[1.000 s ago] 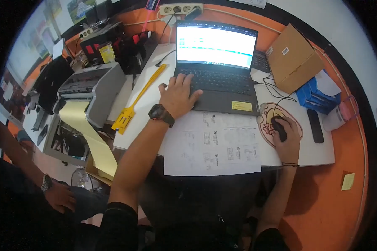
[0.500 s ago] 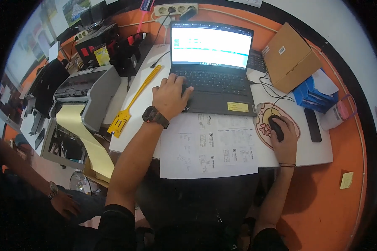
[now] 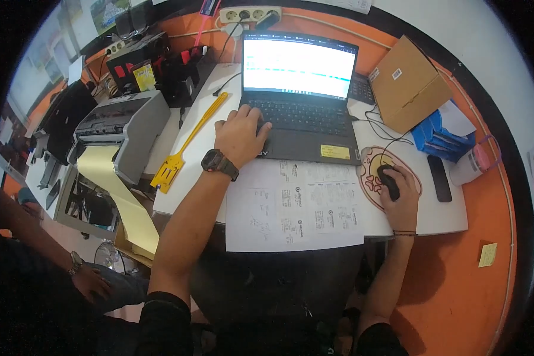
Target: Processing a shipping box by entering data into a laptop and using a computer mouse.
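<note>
An open black laptop (image 3: 305, 127) stands on the white desk, its screen lit with a mostly white page. My left hand (image 3: 240, 137), with a dark watch at the wrist, lies over the left end of the keyboard, fingers apart and gripping nothing. Out to the right, my right hand (image 3: 403, 199) is curled over a black computer mouse (image 3: 388, 178), which sits on a round patterned mouse pad (image 3: 371, 190). Printed paper sheets (image 3: 293, 222) lie in front of the laptop, partly under it and reaching past the desk's front edge.
A yellow flyswatter-shaped plastic tool (image 3: 187, 145) lies left of the laptop, beside a grey printer (image 3: 121, 127) feeding yellow paper. A cardboard box (image 3: 409, 83), blue organizer (image 3: 442, 133), black phone (image 3: 439, 178) and pink-lidded bottle (image 3: 471, 163) stand or lie right. Another person's hand (image 3: 92, 282) shows lower left.
The view has shifted very slightly. The rows on the laptop screen look a little different. Both hands keep their places on the keyboard and the mouse.
</note>
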Tool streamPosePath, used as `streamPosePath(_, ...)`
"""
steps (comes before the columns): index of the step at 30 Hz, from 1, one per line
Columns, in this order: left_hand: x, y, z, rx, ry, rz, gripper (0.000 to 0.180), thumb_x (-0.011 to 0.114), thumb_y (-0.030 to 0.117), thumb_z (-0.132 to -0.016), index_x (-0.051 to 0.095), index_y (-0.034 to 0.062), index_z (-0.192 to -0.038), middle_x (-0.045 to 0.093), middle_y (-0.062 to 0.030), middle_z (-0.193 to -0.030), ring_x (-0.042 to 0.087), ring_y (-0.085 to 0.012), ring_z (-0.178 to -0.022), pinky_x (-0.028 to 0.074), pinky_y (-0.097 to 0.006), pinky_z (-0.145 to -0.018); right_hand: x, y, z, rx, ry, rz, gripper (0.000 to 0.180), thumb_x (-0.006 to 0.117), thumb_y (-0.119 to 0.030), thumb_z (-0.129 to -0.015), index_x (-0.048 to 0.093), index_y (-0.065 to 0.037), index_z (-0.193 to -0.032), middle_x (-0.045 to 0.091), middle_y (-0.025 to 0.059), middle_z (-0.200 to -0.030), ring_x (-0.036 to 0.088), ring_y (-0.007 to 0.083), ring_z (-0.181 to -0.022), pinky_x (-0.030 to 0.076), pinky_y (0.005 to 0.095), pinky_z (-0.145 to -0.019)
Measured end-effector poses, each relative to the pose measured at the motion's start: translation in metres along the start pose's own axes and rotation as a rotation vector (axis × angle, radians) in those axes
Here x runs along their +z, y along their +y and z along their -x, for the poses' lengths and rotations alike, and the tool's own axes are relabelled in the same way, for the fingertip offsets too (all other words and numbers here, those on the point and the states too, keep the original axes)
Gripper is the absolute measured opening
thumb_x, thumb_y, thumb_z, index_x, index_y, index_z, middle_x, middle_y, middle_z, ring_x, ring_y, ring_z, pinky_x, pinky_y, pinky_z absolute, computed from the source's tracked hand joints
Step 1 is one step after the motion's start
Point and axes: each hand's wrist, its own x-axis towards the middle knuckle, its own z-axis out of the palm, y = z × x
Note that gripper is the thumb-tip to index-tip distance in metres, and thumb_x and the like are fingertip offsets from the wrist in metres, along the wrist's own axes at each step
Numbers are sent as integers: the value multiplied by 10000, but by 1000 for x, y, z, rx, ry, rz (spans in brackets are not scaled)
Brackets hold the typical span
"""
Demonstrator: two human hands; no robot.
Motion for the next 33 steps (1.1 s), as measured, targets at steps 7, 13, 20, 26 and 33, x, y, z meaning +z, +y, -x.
streamPosePath(7,0,1,1,-11,-13,-2,332,694,439,-1102,764,131,-1204,712,-68,-1237,709,-310,-1198,534,-583,-980,0,0,-1,26,0,-21,410,813,-68,-921,787,-112,-1328,691,149,-1483,695,382,-1352,571,464,-1153)
streamPosePath(13,-10,4,-2,-44,-106,-12,350,686,426,-1127,758,130,-1298,735,-59,-1317,704,-299,-1273,552,-565,-1035,1,-2,-1,33,-4,-27,420,813,-67,-919,781,-100,-1337,693,153,-1480,694,385,-1356,569,465,-1158)
streamPosePath(20,-8,5,-3,-41,-65,15,411,685,399,-1123,736,142,-1440,748,-85,-1324,701,-317,-1276,554,-571,-1040,0,1,1,36,-7,-30,427,811,-66,-917,779,-96,-1341,694,154,-1477,693,385,-1356,569,460,-1158)
streamPosePath(26,10,34,-49,-40,-112,-145,582,594,416,-1132,609,78,-1606,798,-142,-1280,696,-348,-1297,543,-587,-1071,0,-5,-4,3,-12,4,420,811,-70,-924,781,-91,-1342,696,152,-1472,692,376,-1357,568,459,-1162)
streamPosePath(33,51,59,-90,-151,-190,-231,741,530,458,-1090,492,55,-1710,778,-216,-1386,677,-381,-1354,503,-599,-1111,3,-5,-3,3,15,20,419,811,-64,-924,784,-99,-1341,699,152,-1477,686,382,-1368,556,475,-1171)
